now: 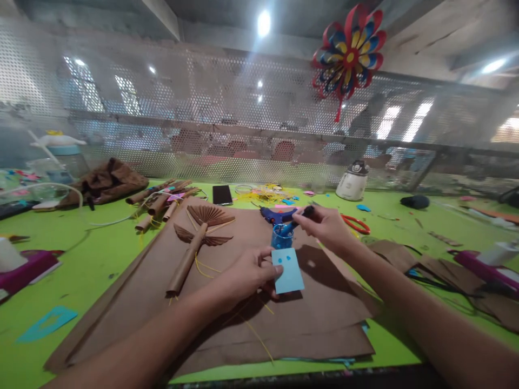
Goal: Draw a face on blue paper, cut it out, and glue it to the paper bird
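Note:
My left hand (257, 270) grips a light blue paper card (291, 278), thumb on its front. Two small dark blue marks show near the card's upper edge. My right hand (320, 224) pinches a blue marker-like stick (288, 228) with a dark end. Its lower part reaches into a small clear blue cup (279, 239) just behind the card. A blue glue gun (273, 216) lies behind the cup. Left of my hands, a brown paper figure (190, 254) with a rolled body and pleated fans rests on brown paper sheets (138, 302).
Brown paper rolls (160, 202), a phone (222, 195) and yellow strands (271, 193) lie along the back of the green table (113, 270). A white bottle (352, 182) stands back right, near red-handled scissors (357, 224). A perforated screen (227, 108) borders the table; a paper flower (351, 56) hangs above.

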Action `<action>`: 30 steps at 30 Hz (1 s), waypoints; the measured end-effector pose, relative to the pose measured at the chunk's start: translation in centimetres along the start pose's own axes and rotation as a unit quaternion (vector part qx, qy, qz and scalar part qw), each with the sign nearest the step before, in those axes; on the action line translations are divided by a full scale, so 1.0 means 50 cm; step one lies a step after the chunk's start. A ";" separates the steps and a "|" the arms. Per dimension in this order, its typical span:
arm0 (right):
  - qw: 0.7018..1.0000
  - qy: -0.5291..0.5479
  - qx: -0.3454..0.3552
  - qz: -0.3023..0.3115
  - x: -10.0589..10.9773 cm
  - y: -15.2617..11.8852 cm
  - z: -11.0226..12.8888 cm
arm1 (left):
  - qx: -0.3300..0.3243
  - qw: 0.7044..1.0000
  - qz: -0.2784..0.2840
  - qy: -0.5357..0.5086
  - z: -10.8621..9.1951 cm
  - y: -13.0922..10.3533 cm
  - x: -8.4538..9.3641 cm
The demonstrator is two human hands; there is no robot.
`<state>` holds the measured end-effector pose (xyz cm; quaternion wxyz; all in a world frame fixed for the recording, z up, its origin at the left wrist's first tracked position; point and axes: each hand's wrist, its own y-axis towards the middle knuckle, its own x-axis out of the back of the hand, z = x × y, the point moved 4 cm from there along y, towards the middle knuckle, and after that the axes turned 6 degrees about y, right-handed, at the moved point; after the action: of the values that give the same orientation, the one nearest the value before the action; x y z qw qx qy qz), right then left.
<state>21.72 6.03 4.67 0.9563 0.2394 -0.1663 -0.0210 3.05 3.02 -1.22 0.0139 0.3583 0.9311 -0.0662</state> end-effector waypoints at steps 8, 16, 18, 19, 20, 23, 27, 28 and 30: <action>0.981 0.128 -0.006 -0.144 0.072 -0.035 0.060 | 0.005 1.000 -0.021 0.009 -0.013 -0.004 -0.003; 0.985 0.151 -0.002 -0.083 0.037 -0.088 0.071 | -0.007 1.000 0.013 -0.012 -0.010 0.004 -0.003; 0.989 0.135 0.022 -0.062 0.030 -0.097 0.082 | -0.005 1.000 0.011 -0.009 -0.010 0.004 -0.002; 0.990 0.126 0.033 -0.055 0.028 -0.100 0.087 | -0.002 1.000 0.008 -0.008 -0.011 0.004 -0.002; 0.991 0.114 0.042 -0.050 0.026 -0.103 0.092 | 0.001 1.000 0.004 -0.010 -0.011 0.003 -0.002; 0.994 0.075 0.061 -0.042 0.024 -0.108 0.099 | 0.009 1.000 -0.004 -0.019 -0.016 0.000 -0.005; 0.996 0.027 0.072 -0.037 0.021 -0.113 0.097 | 0.013 0.999 -0.009 -0.031 -0.020 -0.003 -0.010; 0.996 0.015 0.075 -0.036 0.020 -0.115 0.098 | 0.011 0.999 -0.008 -0.032 -0.021 -0.003 -0.011; 0.996 -0.002 0.079 -0.037 0.019 -0.117 0.099 | 0.006 1.000 -0.005 -0.030 -0.022 -0.003 -0.011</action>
<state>21.22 -1.49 6.37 0.9326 0.3201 -0.1606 -0.0435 3.38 2.68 -0.08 0.0395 0.3520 0.9315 -0.0828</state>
